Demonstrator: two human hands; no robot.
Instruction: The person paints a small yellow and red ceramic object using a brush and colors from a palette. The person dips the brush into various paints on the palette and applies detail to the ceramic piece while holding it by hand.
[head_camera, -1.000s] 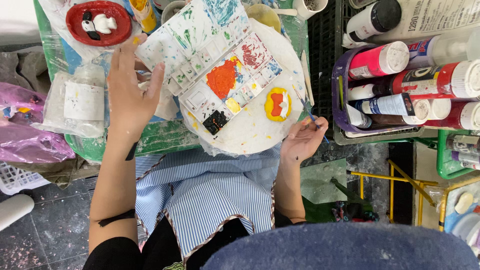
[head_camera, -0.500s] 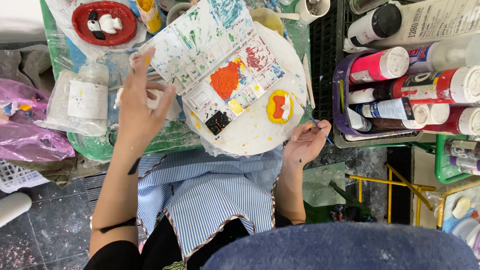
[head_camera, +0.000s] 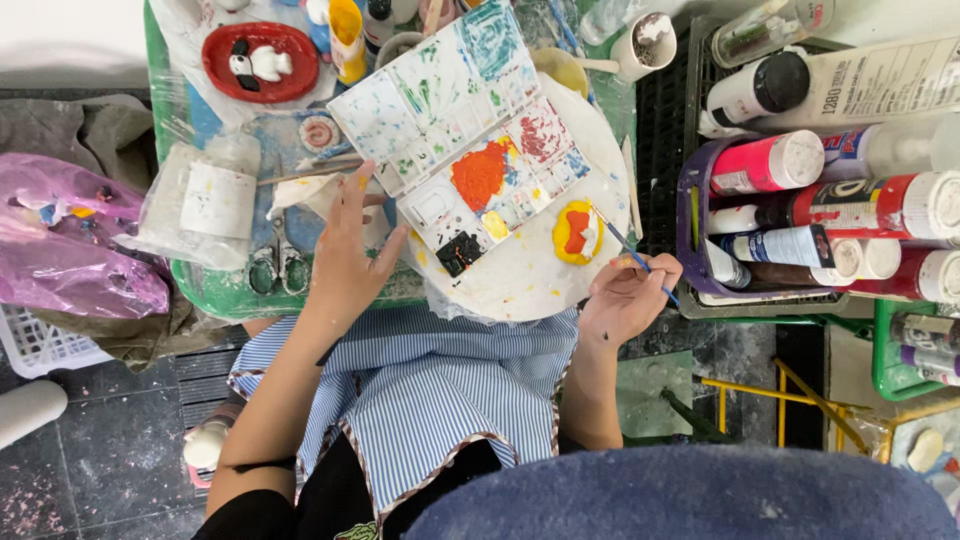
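My right hand (head_camera: 627, 292) grips a thin blue paintbrush (head_camera: 628, 247) whose tip touches a small yellow and orange painted figure (head_camera: 577, 232) lying on a round white board (head_camera: 525, 275). An open white paint palette (head_camera: 462, 132) with orange, red, blue and black wells lies tilted across the board. My left hand (head_camera: 345, 255) hovers with fingers spread over a crumpled white tissue (head_camera: 310, 192) just left of the palette, paint smears on its fingers. It holds nothing.
A purple basket (head_camera: 692, 200) of paint bottles stands at the right. A red dish (head_camera: 262, 60) with small figures, scissors (head_camera: 275, 265), a plastic cup (head_camera: 205, 200) and a white cup (head_camera: 645, 45) sit on the green tray (head_camera: 195, 290). A pink bag (head_camera: 70, 250) lies at the left.
My left hand has dropped from the tray's upper left toward the tissue near the palette and opened its fingers. My right hand lifted the brush to the painted figure.
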